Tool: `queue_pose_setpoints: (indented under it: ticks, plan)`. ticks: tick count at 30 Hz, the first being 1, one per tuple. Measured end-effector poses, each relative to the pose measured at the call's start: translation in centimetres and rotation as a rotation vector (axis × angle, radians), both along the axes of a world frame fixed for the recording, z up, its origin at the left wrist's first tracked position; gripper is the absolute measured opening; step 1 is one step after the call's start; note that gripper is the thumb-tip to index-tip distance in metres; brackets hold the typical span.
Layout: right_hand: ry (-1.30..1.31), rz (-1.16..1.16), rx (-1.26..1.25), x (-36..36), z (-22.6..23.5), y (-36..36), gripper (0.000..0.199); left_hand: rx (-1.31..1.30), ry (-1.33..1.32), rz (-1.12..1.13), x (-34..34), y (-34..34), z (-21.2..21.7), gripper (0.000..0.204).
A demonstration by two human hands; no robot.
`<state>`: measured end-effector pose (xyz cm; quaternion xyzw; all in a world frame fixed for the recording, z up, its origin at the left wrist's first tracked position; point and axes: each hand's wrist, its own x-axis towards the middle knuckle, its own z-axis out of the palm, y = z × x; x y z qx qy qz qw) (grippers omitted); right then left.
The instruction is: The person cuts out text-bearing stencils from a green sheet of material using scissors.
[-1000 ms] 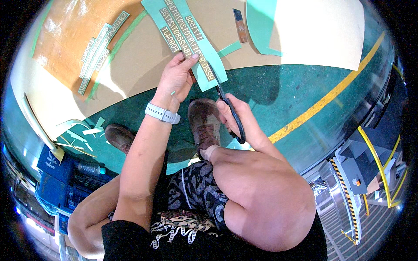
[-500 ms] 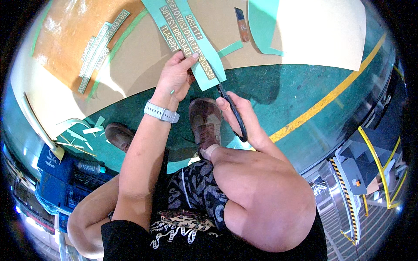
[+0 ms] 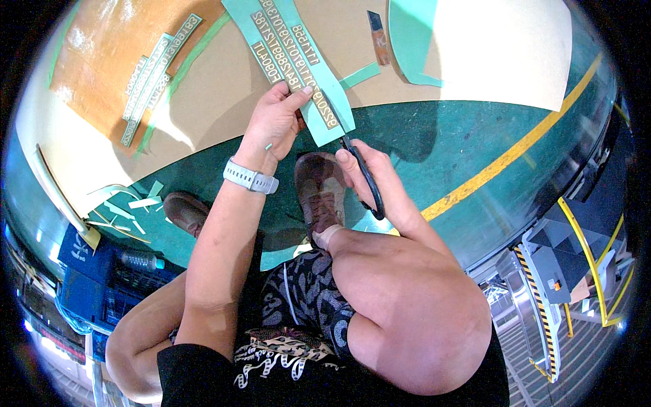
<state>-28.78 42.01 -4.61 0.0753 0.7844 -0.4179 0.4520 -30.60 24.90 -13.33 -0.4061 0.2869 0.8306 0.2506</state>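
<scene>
A long green stencil sheet (image 3: 277,42) with rows of cut-out characters is pinched between the thumb and fingers of my left hand (image 3: 277,115). My right hand (image 3: 380,178) grips black-handled scissors (image 3: 367,178), whose blades meet the sheet's near end beside the last row of characters. Part of the blades is hidden against the sheet. A small green scrap (image 3: 269,146) sticks to my left wrist, above a pale grey watch (image 3: 251,176). The sheet's far part lies over a brown board.
On the brown board (image 3: 224,112) lie a cutter-like tool (image 3: 378,39), a green strip (image 3: 361,75) and larger green sheeting (image 3: 405,41). Lettered strips (image 3: 160,76) rest on an orange panel at left. Offcuts (image 3: 144,202) and a blue crate (image 3: 91,275) are on the left floor.
My left hand and the stencil sheet have shifted slightly to the right. The scissors stay at the sheet's near end, moved only a little.
</scene>
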Motion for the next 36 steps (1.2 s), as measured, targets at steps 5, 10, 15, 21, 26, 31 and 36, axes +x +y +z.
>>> queue_pose_setpoints:
  ticks: [5,10,15,21,26,31,36]
  plan:
    - [0.028,-0.013,-0.011,0.08,-0.19,-0.11,0.033,-0.002,-0.014,0.002,-0.02,-0.04,-0.07,0.019]
    - [-0.012,-0.013,0.016,-0.03,-0.03,-0.21,0.033,0.01,0.012,0.012,-0.03,-0.15,0.02,0.019]
    - [-0.008,0.01,-0.006,0.12,-0.31,-0.17,0.034,0.007,0.009,-0.022,0.1,-0.27,0.11,0.019]
    - [-0.029,0.006,0.028,-0.57,-0.05,-0.39,0.035,0.016,0.009,-0.044,0.27,-0.06,-0.2,0.019]
    - [-0.012,-0.011,0.034,-0.4,-0.13,-0.51,0.036,0.014,0.005,-0.044,0.22,-0.06,-0.14,0.019]
    - [-0.005,-0.017,0.027,-0.21,-0.19,-0.51,0.037,0.019,0.013,-0.035,0.19,-0.07,0.03,0.019]
    - [-0.034,-0.013,0.005,-0.08,-0.42,-0.34,0.035,0.02,0.018,-0.06,0.11,-0.16,0.24,0.019]
